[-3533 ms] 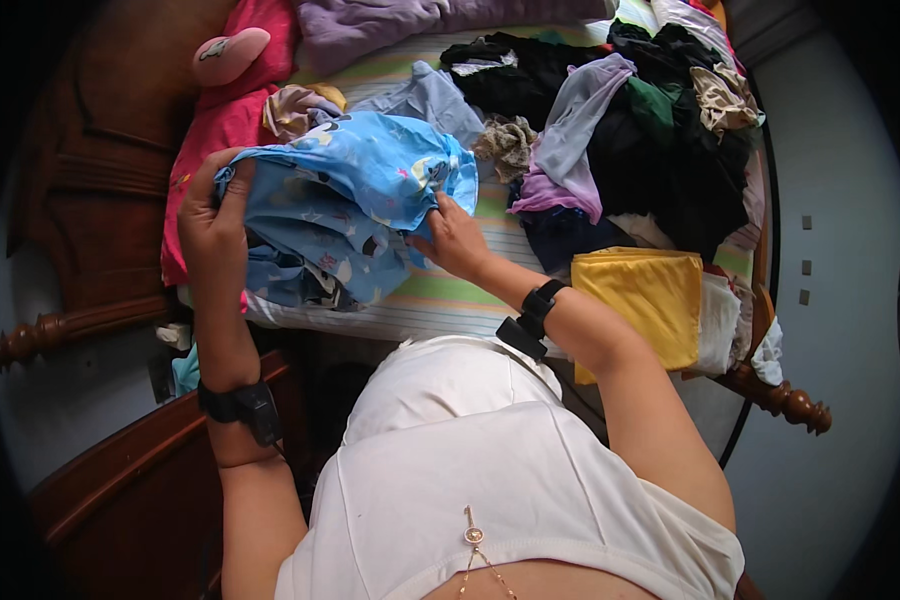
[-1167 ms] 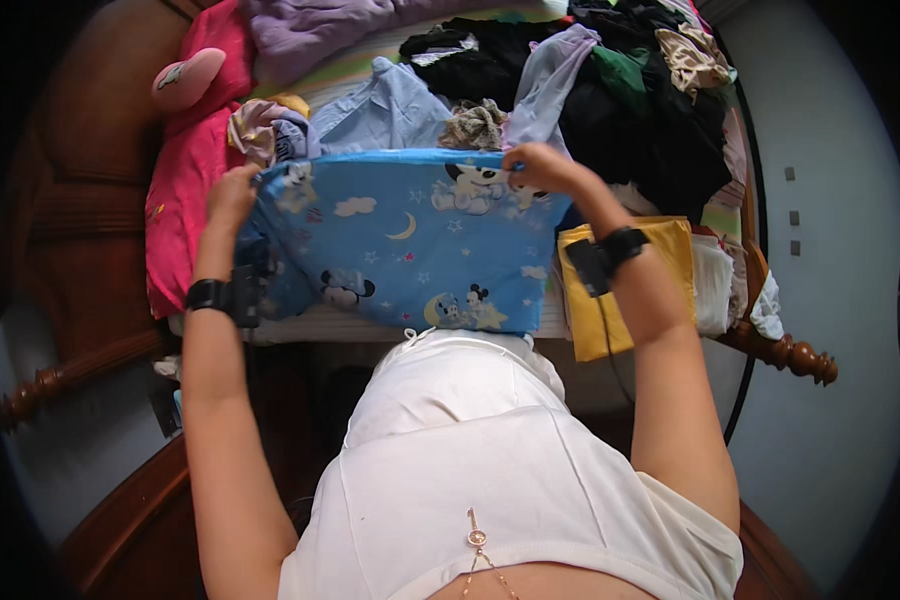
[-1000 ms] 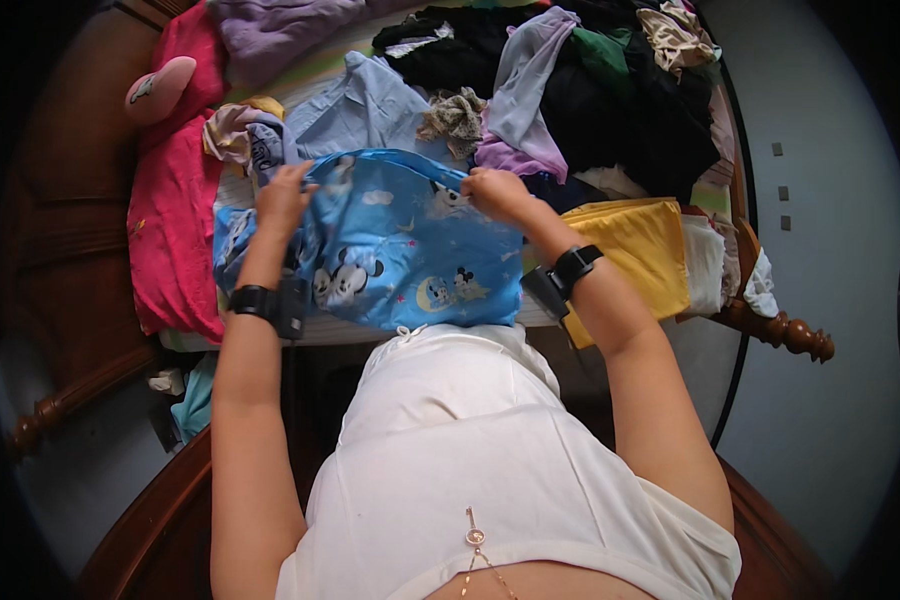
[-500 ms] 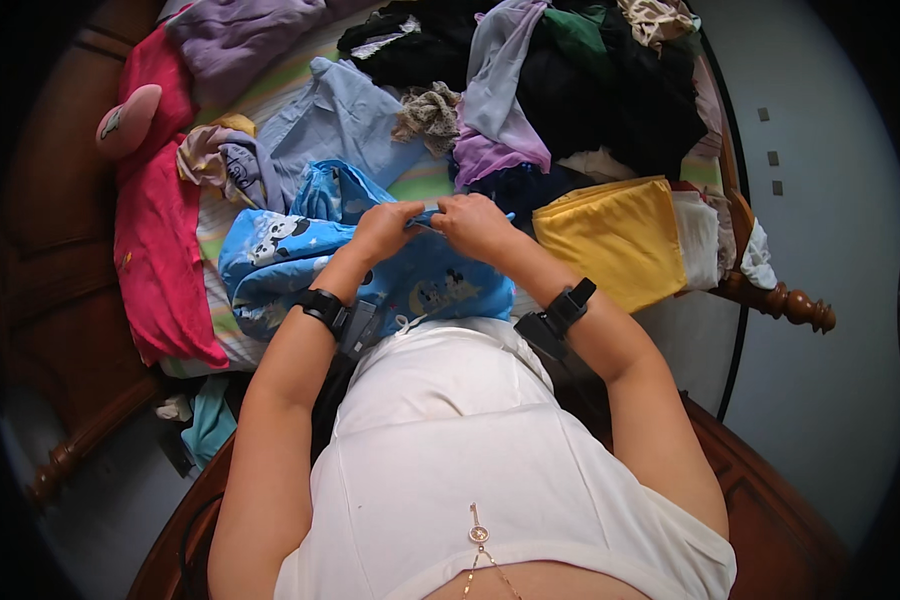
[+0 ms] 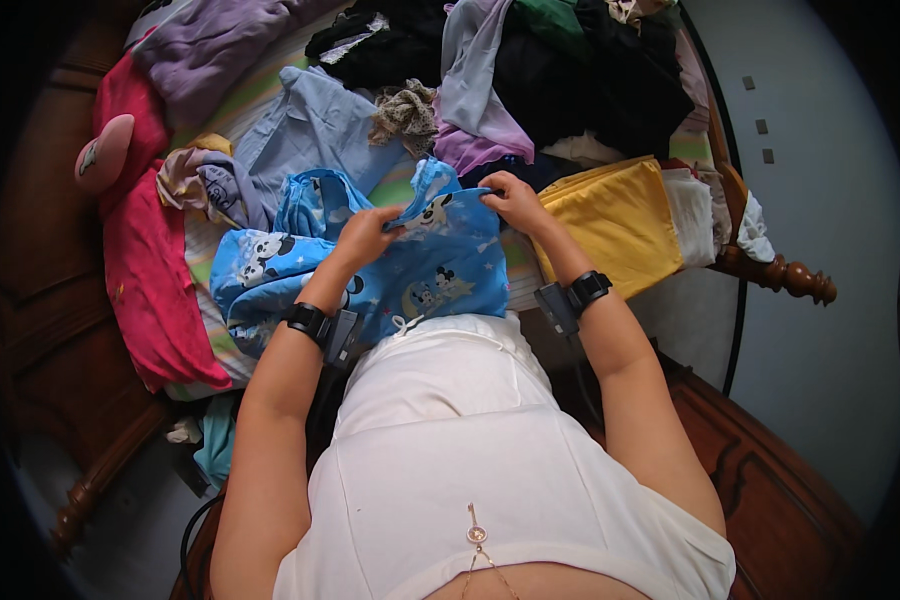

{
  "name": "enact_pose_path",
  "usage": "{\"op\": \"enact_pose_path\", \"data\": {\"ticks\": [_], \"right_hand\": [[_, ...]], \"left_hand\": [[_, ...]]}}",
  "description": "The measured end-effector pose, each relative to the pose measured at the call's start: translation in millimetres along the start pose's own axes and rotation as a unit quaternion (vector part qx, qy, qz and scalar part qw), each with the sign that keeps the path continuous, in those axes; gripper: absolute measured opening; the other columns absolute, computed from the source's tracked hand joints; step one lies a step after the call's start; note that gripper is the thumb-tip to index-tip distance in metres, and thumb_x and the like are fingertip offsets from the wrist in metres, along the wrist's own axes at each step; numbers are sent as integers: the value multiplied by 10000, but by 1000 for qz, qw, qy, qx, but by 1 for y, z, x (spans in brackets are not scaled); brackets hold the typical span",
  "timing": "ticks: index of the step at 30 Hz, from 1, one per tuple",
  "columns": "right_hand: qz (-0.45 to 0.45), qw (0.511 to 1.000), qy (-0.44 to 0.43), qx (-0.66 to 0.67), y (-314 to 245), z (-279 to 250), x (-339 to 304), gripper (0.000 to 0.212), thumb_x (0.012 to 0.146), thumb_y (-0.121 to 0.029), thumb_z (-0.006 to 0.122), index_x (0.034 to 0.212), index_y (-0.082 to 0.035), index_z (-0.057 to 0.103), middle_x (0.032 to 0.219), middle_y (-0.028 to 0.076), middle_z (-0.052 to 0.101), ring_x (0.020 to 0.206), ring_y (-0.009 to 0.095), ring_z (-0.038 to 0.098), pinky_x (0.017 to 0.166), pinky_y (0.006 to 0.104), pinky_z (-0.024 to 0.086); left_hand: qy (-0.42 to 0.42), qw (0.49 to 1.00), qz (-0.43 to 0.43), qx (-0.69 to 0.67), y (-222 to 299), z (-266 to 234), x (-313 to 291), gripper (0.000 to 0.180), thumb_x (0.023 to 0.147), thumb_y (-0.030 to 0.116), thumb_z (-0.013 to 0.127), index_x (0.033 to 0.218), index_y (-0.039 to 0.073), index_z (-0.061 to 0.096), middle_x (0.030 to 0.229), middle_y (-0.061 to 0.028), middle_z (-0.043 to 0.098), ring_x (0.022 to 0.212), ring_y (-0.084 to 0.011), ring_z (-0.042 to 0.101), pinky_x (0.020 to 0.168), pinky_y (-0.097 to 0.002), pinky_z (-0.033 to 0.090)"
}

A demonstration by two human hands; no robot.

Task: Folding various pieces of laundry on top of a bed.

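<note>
A bright blue cloth (image 5: 460,238) printed with cartoon figures and pandas lies across my lap side of the bed, partly bunched on the left. My right hand (image 5: 517,204) pinches its upper right edge between thumb and fingers. My left hand (image 5: 366,238) grips a fold of the same cloth nearer the middle, its fingertips partly hidden by fabric. Between the two hands the edge is spread, and a flap of it stands up. A black band with a grey box sits on each wrist.
Folded yellow cloth (image 5: 610,222) lies right of the blue cloth, next to white fabric (image 5: 688,218). Beyond are a pale blue shirt (image 5: 320,125), a lilac scarf (image 5: 470,75) and black clothes (image 5: 590,95). Pink cloth (image 5: 145,290) runs down the left. A turned wooden bedpost (image 5: 785,277) juts out right.
My hands have moved apart, from close together to a wide spread. The right hand went right and slightly up with the cloth's edge, opening out the fabric between them.
</note>
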State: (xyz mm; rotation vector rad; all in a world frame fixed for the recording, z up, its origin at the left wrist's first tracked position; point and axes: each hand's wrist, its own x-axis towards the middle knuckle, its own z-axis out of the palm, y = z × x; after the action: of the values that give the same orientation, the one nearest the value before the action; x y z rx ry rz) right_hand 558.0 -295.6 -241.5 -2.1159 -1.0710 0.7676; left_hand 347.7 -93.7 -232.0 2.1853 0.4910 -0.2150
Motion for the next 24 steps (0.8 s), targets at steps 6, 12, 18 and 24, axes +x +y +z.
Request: {"op": "enact_pose_path", "data": {"ticks": [6,12,18,24], "right_hand": [[95,912,-56,394,5,11,1,177,867,-46,543,1037,-65,586,1028,-7,599,916,93,540,830,251,445],[80,888,-92,444,-27,5,4,334,871,-112,615,1197,-90,550,898,-41,588,848,39,524,836,190,413],[116,857,-188,466,-33,-2,11,676,828,-63,662,1421,-89,338,866,-29,570,850,39,547,810,187,456],[113,844,-266,451,-35,2,17,708,808,-44,669,1424,-63,320,882,-20,581,859,57,554,840,198,451]], "left_hand": [[-15,998,27,-57,-1,-3,-7,298,786,94,658,1084,95,656,961,-151,665,827,-301,647,729,-365,489],[-13,997,11,-75,-1,-7,-15,308,777,56,652,1083,83,659,1042,-142,654,924,-306,633,806,-344,490],[-34,996,27,-77,7,-10,-21,295,773,9,643,1065,47,656,1013,-140,657,920,-291,633,818,-334,486],[-65,994,72,-43,7,-14,-28,286,763,-25,647,1043,29,658,964,-127,658,886,-284,635,793,-319,488]]}}
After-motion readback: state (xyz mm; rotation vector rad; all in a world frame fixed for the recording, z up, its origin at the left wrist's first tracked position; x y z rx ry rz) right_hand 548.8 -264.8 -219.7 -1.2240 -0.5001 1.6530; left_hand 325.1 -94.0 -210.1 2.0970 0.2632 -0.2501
